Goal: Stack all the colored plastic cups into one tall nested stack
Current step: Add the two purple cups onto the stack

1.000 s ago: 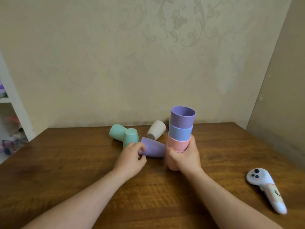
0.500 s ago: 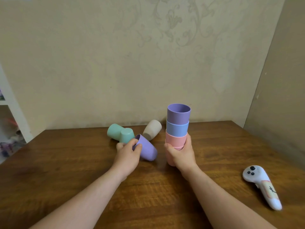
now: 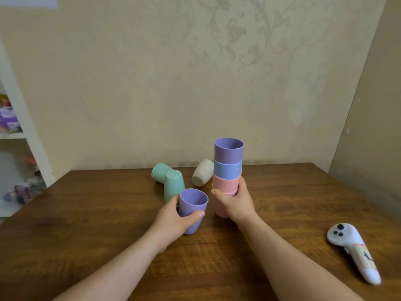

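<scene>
cups (image 3: 227, 153): matt smooth plastic | table (image 3: 293, 203): glossy grained wood

Open air lies above the stack (image 3: 227, 168). Two green cups (image 3: 171, 183) and a beige cup (image 3: 202, 173) crowd the tabletop (image 3: 86, 213) behind. A controller (image 3: 355, 255) lies well apart, right.

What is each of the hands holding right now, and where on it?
Left hand grips the loose purple cup around its side wall, opening up. Right hand wraps the stack at the pink cups.
</scene>
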